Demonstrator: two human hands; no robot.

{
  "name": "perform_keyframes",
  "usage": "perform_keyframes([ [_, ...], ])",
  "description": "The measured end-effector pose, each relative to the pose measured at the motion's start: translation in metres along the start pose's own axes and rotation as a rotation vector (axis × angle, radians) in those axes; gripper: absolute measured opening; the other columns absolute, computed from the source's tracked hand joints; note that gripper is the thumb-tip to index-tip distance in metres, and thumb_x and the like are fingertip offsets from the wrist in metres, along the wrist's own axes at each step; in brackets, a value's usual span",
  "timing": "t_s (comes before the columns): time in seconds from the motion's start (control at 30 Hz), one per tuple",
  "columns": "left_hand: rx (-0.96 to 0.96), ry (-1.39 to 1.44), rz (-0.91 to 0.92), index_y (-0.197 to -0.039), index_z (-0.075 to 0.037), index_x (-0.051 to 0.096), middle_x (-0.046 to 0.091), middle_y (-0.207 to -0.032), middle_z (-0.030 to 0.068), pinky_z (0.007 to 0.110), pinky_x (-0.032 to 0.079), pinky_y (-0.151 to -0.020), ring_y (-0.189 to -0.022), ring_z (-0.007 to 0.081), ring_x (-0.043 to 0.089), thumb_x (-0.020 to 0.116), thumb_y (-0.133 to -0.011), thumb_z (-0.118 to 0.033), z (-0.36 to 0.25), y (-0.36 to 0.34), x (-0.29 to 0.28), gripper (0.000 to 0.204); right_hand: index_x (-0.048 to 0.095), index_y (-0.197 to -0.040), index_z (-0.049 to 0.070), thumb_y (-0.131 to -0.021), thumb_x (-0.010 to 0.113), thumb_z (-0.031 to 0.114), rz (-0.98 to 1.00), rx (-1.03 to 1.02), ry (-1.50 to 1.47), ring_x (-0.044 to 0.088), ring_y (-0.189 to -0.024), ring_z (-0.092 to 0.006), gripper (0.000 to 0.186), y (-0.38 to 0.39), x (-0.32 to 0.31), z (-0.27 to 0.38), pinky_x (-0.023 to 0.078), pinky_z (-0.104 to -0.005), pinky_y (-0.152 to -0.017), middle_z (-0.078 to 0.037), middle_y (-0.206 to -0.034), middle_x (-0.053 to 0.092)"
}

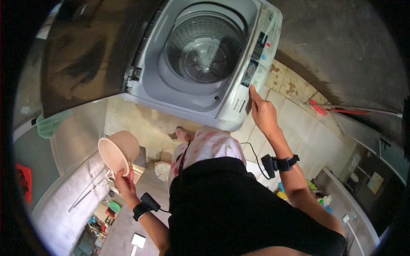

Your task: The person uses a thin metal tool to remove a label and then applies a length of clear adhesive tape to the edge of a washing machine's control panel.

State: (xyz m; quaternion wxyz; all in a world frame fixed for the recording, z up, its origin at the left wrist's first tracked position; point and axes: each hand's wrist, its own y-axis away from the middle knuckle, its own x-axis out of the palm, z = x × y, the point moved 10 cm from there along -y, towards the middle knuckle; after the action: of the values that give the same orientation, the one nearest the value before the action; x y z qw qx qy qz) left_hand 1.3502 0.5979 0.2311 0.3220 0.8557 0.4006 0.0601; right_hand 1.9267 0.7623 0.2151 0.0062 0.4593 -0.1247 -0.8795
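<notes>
Washing machine [179, 100]: it stands beyond both of my grips, with its dark lid [92, 51] open, ahead of the left one.
Right grip [265, 116]: the index finger is stretched out, its tip at the near end of the control panel [251, 73]; the other fingers look folded. I see nothing pinched there, and I cannot tell whether the tip presses or only rests.
Buttons: the red button [268, 45] and the blue button [263, 57] are farther along the panel, beyond my right fingertip.
Left grip [125, 183]: it pinches the rim of the pale bucket [130, 145], which leans just beyond the fingers, well apart from the machine.
Good touch: in my judgement, one fingertip should push straight down, short and even, and then lift cleanly; a sideways slide could reach a wrong control.
Good hold: I would pinch the rim firmly with the left grip, because a bucket held only by its edge may turn in the fingers.
</notes>
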Motion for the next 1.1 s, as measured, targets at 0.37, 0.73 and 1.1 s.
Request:
perform_keyframes([
  [0.37,0.238,-0.071,-0.058,-0.120,0.000,0.047,0.057,-0.105,0.0089,0.026,0.054,-0.062,-0.083,0.0159,0.061,0.051,-0.076,-0.006,-0.100,0.040,-0.026,0.045,0.044,-0.123,-0.008,-0.086,0.053,0.018,0.007,-0.144,0.128,0.057,-0.051,-0.0348,0.047,0.009,0.005,0.025,0.044,-0.0406,-0.048,-0.021,-0.059,0.056],
  [0.73,0.379,-0.180,0.151,-0.117,0.000,0.046,0.063,-0.089,0.0093,0.026,0.054,-0.057,-0.070,0.0173,0.064,0.055,-0.077,-0.010,-0.199,-0.050,0.030,0.041,0.034,-0.129,-0.010,-0.087,0.052,0.018,-0.026,0.001,0.119,0.056,-0.048,-0.0336,0.054,0.011,0.015,0.028,0.043,-0.0384,-0.047,-0.022,-0.056,0.054],
  [1.1,0.321,-0.161,0.381,-0.113,0.005,0.046,0.061,-0.094,0.0184,0.030,0.057,-0.060,-0.075,0.0249,0.066,0.059,-0.082,-0.020,-0.236,-0.167,0.156,0.042,0.037,-0.130,-0.005,-0.089,0.049,0.018,-0.122,0.080,0.174,0.054,-0.047,-0.0322,0.048,0.016,0.020,0.018,0.042,-0.0388,-0.048,-0.021,-0.057,0.056],
])
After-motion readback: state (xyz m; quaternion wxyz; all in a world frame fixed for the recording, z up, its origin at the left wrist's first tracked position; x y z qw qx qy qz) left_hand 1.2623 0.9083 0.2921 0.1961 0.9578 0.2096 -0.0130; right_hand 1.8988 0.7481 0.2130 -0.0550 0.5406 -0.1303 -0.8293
